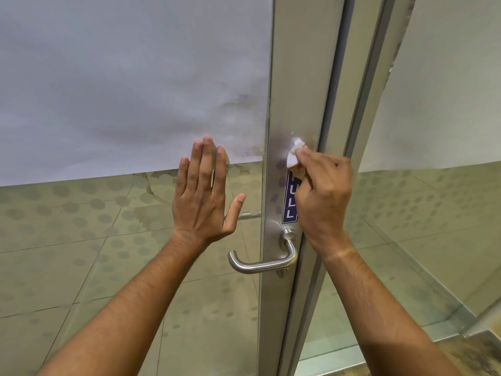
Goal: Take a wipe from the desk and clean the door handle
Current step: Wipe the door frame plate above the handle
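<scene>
My right hand (322,191) is pinching the wipe (294,156) against the door frame (295,90), hiding the sticker's (290,204) top; my left hand (203,191) is lying flat, fingers spread, mid-frame, with the handle (260,263) free below.

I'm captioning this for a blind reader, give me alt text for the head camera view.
A right hand presses a white wipe against the metal door frame above the lever handle. The left hand rests flat on the glass door.

Only readable text: dark blue sticker (291,199) on the metal door stile (294,85), right of frame centre, white vertical letters "ULL"; top letter hidden behind the right hand (322,191).
</scene>
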